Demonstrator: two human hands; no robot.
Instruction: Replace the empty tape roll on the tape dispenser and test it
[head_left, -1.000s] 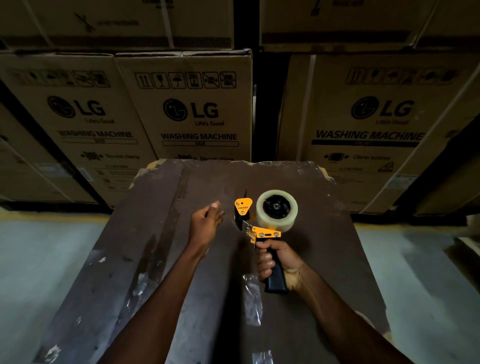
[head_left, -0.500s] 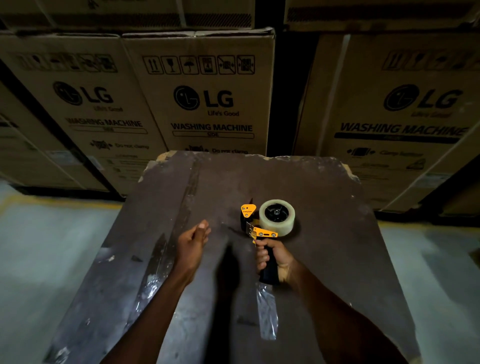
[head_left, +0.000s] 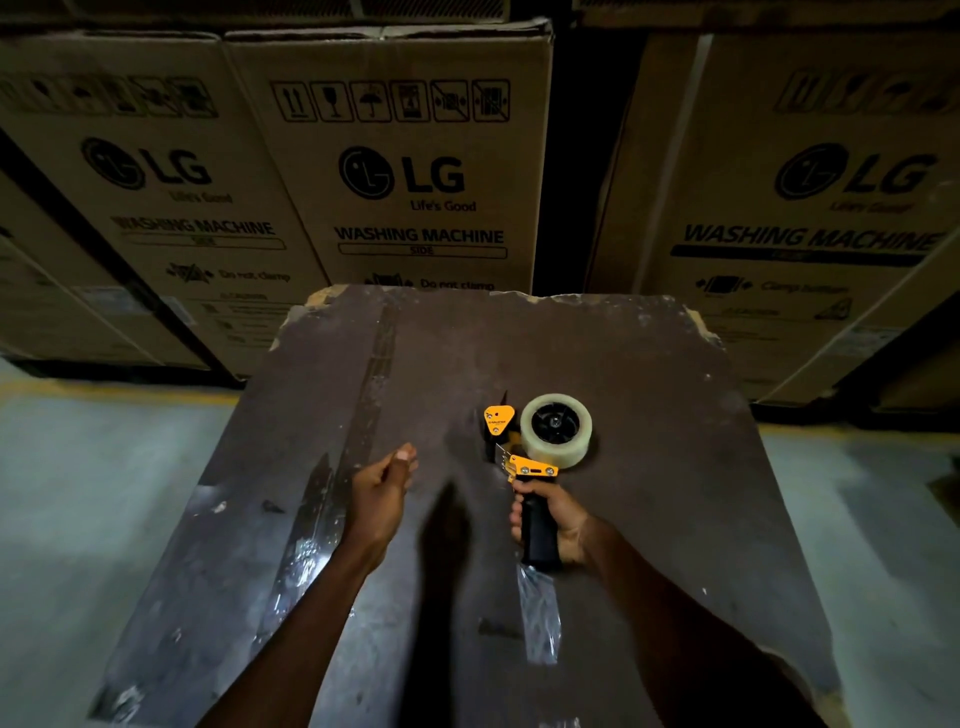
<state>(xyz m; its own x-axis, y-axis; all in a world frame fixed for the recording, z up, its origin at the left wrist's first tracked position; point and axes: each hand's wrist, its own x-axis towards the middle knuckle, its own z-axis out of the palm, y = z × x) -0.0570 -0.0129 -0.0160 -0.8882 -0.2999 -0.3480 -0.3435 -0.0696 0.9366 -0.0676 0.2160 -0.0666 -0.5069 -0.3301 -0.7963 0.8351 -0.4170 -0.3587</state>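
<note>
My right hand (head_left: 553, 517) grips the black handle of an orange and black tape dispenser (head_left: 522, 465), which stands on the dark brown board (head_left: 649, 395). A full roll of clear tape (head_left: 557, 428) sits on the dispenser's hub. My left hand (head_left: 382, 491) hovers over the board to the left of the dispenser, fingers loosely curled, thumb against the forefinger, holding nothing that I can make out. A strip of clear tape (head_left: 540, 616) lies stuck on the board just below the handle.
Older shiny tape strips (head_left: 306, 551) run along the board's left side. Large cardboard washing machine boxes (head_left: 415, 171) stand stacked right behind the board. Grey concrete floor (head_left: 78, 493) lies on both sides, with a yellow line at the left.
The dispenser has come down from above the board to rest on it. My left hand has drawn back to the left, away from the dispenser. The camera has tilted.
</note>
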